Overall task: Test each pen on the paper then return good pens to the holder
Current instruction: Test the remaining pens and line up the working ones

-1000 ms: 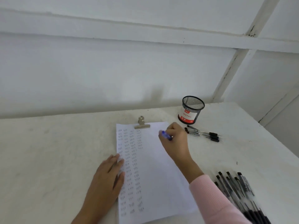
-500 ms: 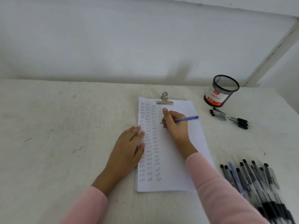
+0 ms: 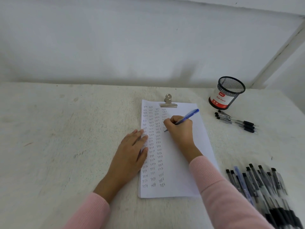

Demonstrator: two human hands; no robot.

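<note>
A white sheet of paper (image 3: 181,171) lies on the table, held at its top by a metal clip (image 3: 168,101) and covered on its left with columns of the word "test". My right hand (image 3: 180,129) grips a blue pen (image 3: 188,116) with the tip down on the paper in the fourth column. My left hand (image 3: 130,154) lies flat with straight fingers on the paper's left edge. A black mesh pen holder (image 3: 227,93) with a red and white label stands at the back right, with no pens showing above its rim.
Three black pens (image 3: 236,122) lie together just in front of the holder. A pile of several black pens (image 3: 262,187) with one blue one lies at the front right. The table (image 3: 66,138) is white and rough, and a wall runs close behind it.
The view tilted down and shifted. My right hand turned the blue pen from pointing at the holder side to writing position and lowered its tip to the paper. My left hand stayed flat.
</note>
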